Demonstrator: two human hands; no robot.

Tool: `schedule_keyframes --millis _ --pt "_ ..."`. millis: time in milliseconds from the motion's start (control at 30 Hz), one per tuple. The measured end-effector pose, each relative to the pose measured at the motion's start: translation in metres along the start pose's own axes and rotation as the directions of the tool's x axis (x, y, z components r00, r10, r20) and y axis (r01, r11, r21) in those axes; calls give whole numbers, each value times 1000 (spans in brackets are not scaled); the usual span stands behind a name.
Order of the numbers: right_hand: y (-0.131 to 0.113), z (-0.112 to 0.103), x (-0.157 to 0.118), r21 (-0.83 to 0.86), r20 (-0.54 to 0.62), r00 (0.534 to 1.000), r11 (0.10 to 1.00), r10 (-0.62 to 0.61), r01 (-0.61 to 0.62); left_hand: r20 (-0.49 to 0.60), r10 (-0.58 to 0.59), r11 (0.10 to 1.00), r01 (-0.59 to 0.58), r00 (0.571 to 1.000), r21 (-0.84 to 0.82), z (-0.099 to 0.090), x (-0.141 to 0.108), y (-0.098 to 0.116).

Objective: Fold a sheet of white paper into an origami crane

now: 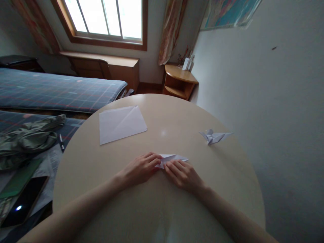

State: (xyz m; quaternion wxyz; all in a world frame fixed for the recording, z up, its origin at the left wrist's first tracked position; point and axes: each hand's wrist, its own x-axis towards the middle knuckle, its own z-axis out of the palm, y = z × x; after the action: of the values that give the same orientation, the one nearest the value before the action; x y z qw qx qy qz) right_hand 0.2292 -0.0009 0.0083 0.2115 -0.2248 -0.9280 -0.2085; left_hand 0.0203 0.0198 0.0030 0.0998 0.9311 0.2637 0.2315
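The left hand (143, 168) and right hand (186, 176) are pressing the narrow, folded white paper (170, 157), fingers together; uneven pressure may be skewing creases.

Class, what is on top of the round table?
Flat white paper, a folded paper figure, and a folded piece partly covered by the left hand and right hand. What they hide cannot be seen.

Bright window (111, 17), plaid mattress (55, 89), crumpled cloth (30, 138), dark phone (26, 200), corner shelf (181, 73)
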Motion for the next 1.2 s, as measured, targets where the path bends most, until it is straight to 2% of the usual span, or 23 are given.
schedule_keyframes --millis 167,267,400,467,633,800,967,1200 --pt "-2 5 -2 61 52 995 994 88 -91 2 39 999 -39 999 23 5 -2 2" --pt "-2 7 -2 144 80 983 974 166 -176 -9 5 999 -4 1000 53 6 -1 6" --pt "1 8 -2 332 145 927 865 347 -376 -42 -81 994 84 996 70 8 1 10" --pt "3 8 -2 352 190 902 831 388 -431 -61 -115 992 117 991 40 9 3 12" --pt "9 8 -4 232 265 910 895 319 -381 -128 -165 984 153 978 -96 11 5 12" --pt "10 9 -4 135 279 920 937 277 -323 -137 -200 969 175 970 -176 14 4 8" --pt "4 13 -2 181 284 901 904 330 -388 -94 -270 948 247 958 -203 14 5 8" --pt "-10 12 2 145 320 845 860 428 -490 24 -322 940 322 947 -112 10 6 16"
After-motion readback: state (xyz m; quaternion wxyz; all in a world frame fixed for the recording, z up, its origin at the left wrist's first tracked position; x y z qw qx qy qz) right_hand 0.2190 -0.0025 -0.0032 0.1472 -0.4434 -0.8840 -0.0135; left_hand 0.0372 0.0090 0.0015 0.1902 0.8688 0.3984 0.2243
